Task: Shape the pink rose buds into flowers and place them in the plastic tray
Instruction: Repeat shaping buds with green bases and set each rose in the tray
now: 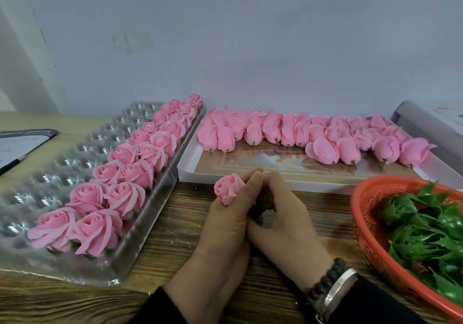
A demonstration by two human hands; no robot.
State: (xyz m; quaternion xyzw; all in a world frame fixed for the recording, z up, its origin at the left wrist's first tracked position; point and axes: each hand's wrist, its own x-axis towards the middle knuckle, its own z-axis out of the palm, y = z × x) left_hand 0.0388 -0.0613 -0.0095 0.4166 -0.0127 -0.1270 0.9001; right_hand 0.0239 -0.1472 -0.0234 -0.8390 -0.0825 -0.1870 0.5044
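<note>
My left hand (225, 221) holds a pink rose bud (228, 188) upright between its fingers above the wooden table. My right hand (280, 213) is curled against the left one, fingertips meeting at the bud's base; what they pinch there is hidden. A clear plastic tray (75, 163) lies at the left, with several shaped pink roses (120, 193) in two rows along its right side. Behind my hands, a flat white box (295, 168) carries several unshaped pink buds (300, 133) along its far edge.
An orange mesh basket (370, 211) of green plastic calyx leaves (431, 233) stands at the right. A dark clipboard with paper (20, 146) lies at the far left. A grey box (426, 121) sits by the wall at the right.
</note>
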